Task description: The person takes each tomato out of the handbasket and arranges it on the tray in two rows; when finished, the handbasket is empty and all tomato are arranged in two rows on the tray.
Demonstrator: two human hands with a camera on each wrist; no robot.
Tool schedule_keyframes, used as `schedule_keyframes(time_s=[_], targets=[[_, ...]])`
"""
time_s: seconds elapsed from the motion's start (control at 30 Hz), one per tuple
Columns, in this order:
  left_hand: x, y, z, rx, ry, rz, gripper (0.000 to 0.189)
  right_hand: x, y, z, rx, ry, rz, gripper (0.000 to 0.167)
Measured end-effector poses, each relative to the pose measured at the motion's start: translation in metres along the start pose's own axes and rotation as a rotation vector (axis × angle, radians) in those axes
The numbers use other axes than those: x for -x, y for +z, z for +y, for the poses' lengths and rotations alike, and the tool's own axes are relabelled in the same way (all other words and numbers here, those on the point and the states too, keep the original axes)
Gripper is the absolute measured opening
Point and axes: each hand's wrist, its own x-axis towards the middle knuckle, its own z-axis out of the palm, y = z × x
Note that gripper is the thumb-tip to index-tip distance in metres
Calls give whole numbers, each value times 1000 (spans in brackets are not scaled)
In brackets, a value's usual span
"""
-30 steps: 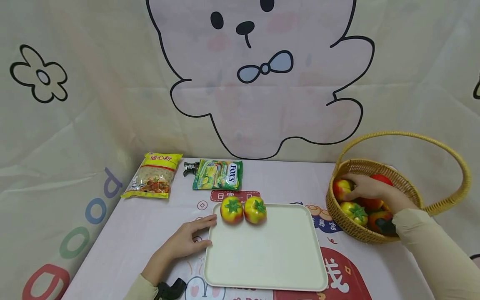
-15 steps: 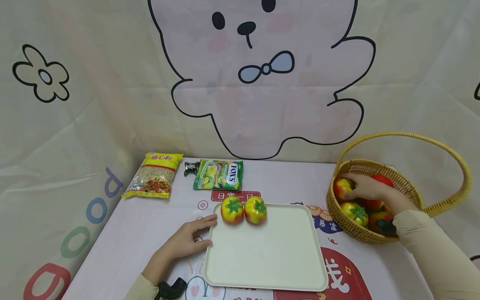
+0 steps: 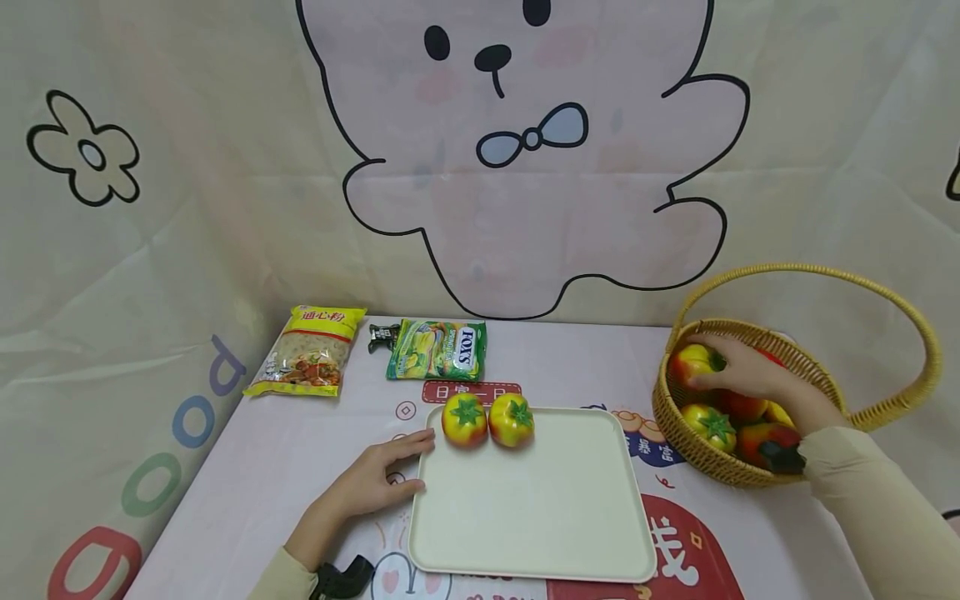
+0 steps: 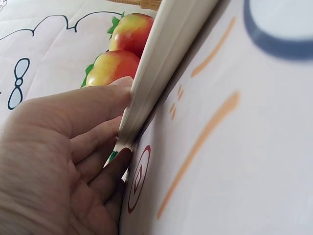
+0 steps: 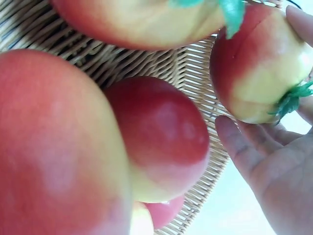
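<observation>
My right hand (image 3: 726, 367) reaches into the wicker basket (image 3: 701, 454), its thumb and fingers round a yellow-red tomato (image 5: 266, 63) with a green leafy top. Other fruits lie beside it, among them a tomato (image 3: 708, 427) with its green top upward and a round red-and-yellow fruit (image 5: 159, 139). My left hand (image 3: 375, 475) rests at the left edge of a cream tray (image 3: 532, 508), thumb and fingers spread and touching the rim. Two tomatoes, a left one (image 3: 464, 420) and a right one (image 3: 512, 420), sit side by side at the tray's far left.
Behind the tray lie a yellow bag of pasta (image 3: 307, 350), a green FOX'S packet (image 3: 437, 350) and a small black wrapped piece (image 3: 383, 337). The basket's tall handle (image 3: 918, 333) arches over its right side. A printed cloth backdrop (image 3: 600, 208) stands behind the table.
My right hand has lifted slightly inside the basket and shifted a little to the right, with the tomato moving along. The left hand and the tray have stayed in place.
</observation>
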Motion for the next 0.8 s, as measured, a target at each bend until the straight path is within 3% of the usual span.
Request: schedule_keyframes(time_s=[0.4,0.8], targets=[[0,-1,3,-1,0,-4,57,9,-8,-20,-38,35,24,82],[0,-2,3,-2,-9,-7,58,19,-4,-50,-28,-38,66,75]])
